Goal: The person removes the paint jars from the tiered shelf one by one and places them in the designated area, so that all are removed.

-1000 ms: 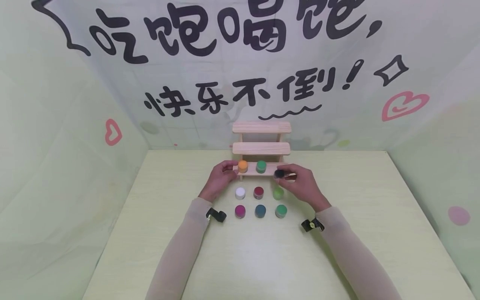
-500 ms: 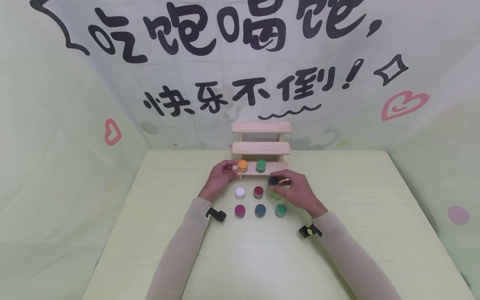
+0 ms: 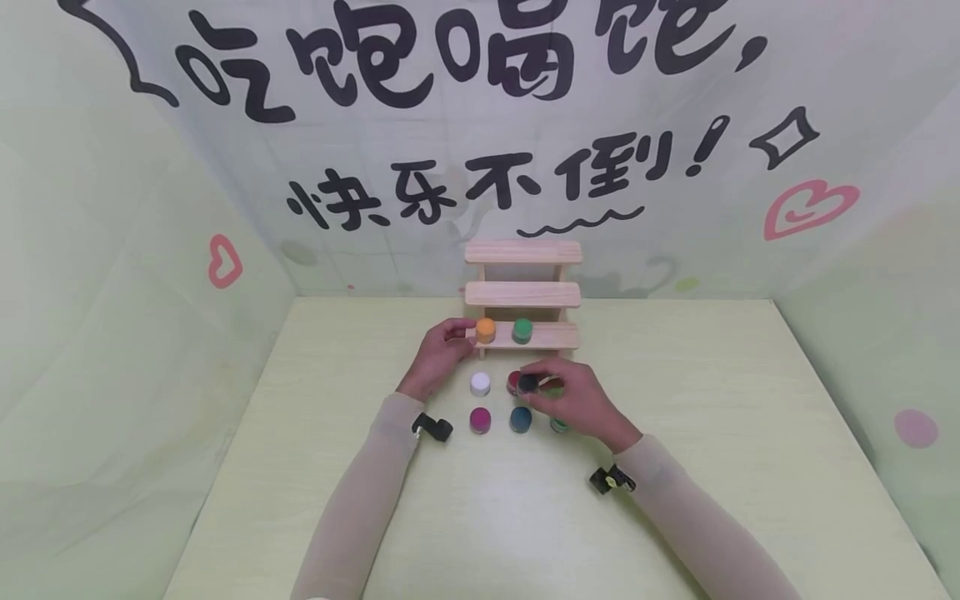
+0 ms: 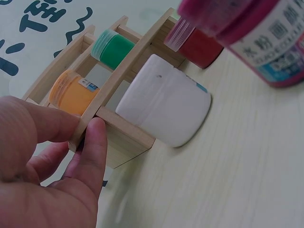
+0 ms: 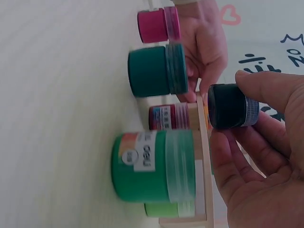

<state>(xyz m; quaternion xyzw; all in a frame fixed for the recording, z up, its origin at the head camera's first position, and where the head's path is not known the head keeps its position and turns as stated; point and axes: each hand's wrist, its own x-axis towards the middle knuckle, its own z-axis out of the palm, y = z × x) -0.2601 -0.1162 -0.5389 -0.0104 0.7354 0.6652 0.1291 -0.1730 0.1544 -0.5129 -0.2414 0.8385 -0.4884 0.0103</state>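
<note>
My left hand (image 3: 441, 354) grips the left end of the lowest step of a three-step wooden stand (image 4: 121, 80); in the left wrist view the thumb and fingers pinch the board's end. An orange paint jar (image 3: 486, 330) and a green paint jar (image 3: 522, 331) sit on that step, the orange one right by my left fingers. In my right hand (image 3: 583, 402) is a black paint jar (image 5: 230, 107), pinched between thumb and fingers above the table. From the head view it overlaps the dark red jar (image 3: 513, 382) standing below.
In front of the stand are a white jar (image 3: 480, 383), a magenta jar (image 3: 480, 420), a teal jar (image 3: 521, 419), a second green jar (image 5: 142, 166) and a light green jar (image 5: 161, 209). My right hand partly covers the last two from above. A printed cloth wall (image 3: 420, 267) rises behind.
My right hand has carried the black jar from the right end of the lowest step toward me and leftward, over the dark red jar. My left hand has stayed at the stand.
</note>
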